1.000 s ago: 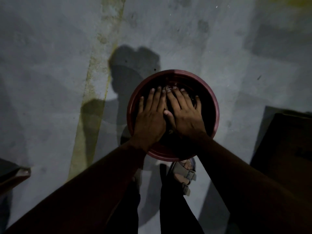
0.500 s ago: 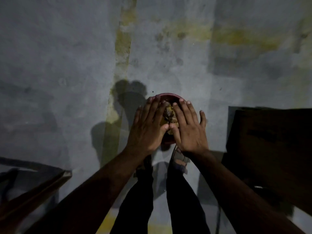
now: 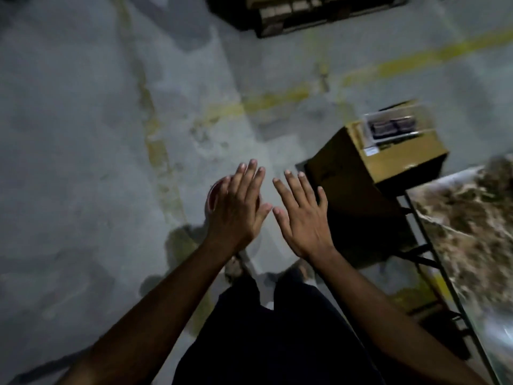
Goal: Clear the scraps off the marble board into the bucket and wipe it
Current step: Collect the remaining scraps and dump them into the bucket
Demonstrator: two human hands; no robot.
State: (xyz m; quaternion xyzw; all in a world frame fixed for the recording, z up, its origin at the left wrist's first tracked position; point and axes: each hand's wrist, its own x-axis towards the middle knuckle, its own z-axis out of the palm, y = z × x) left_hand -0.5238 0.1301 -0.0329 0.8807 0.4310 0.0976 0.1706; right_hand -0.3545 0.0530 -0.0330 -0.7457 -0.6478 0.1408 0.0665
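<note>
While the left hand (image 3: pixel 238 209) hides most of the bucket (image 3: pixel 212 197), both hands' grip stays... no: both hands' grip is open, right hand (image 3: pixel 302 218) empty.

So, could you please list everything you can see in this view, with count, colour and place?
Round red plastic bucket: one, red, on the floor, mostly hidden behind the left hand.
Brown cardboard box: one, brown with a printed label on top, right of the hands.
Scrap-covered marble board: one, pale with brownish scraps, far right edge.
Dark crate: one, dark, top of view, blurred.
Grey concrete floor: one, grey with yellow lines, all around.
Left hand: one, fingers straight, above the bucket.
Right hand: one, fingers spread, holding nothing.
</note>
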